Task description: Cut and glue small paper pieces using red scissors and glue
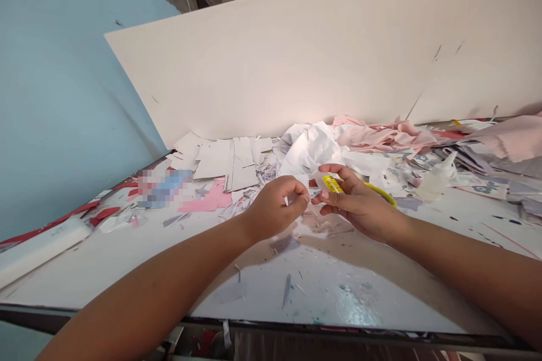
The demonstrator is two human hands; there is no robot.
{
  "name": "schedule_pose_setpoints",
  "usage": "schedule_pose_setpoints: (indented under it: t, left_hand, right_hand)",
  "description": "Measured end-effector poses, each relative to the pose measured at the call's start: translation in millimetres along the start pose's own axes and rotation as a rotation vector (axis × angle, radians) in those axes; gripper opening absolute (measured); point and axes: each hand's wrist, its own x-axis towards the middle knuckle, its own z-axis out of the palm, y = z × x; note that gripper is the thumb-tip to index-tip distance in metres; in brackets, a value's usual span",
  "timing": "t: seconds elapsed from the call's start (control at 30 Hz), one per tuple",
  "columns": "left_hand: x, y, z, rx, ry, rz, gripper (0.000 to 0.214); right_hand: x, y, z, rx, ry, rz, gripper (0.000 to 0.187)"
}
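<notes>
My left hand hovers over the middle of the table, its thumb and fingertips pinched together. Whatever sits in that pinch is too small to make out. Just right of it, my right hand has its fingers curled around a small pale piece with a yellow printed label. A curved yellow strip shows behind that hand; whether it belongs to the held piece I cannot tell. Crumpled white cloth lies beyond both hands. To the right stands a translucent squeeze bottle with a pointed nozzle, tilted.
Grey-white card pieces and pink paper lie left of centre. Pink fabric is heaped at the back. A long white box-like object rests at the left edge. A tall pale board closes off the far side.
</notes>
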Motion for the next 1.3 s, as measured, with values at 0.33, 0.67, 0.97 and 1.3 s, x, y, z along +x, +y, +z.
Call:
schedule_pose_setpoints:
  t: [0.33, 0.67, 0.97, 1.3]
  left_hand:
    - [-3, -6, 7.0, 0.097, 0.043, 0.175, 0.009]
    - [-1, -6, 5.8, 0.207, 0.066, 0.312, 0.015]
    - [-3, -11, 8.8, 0.387, 0.031, 0.381, 0.018]
    - [-5, -12, 9.2, 0.511, 0.0, 0.407, 0.022]
  right_hand:
    - [-9, -2, 12, 0.19, 0.021, 0.066, 0.059]
    - [-4, 5, 8, 0.14, 0.119, -0.001, 0.054]
    - [-5, 5, 8, 0.05, 0.143, -0.045, 0.051]
    - [-7, 0, 9, -0.086, 0.194, -0.032, 0.052]
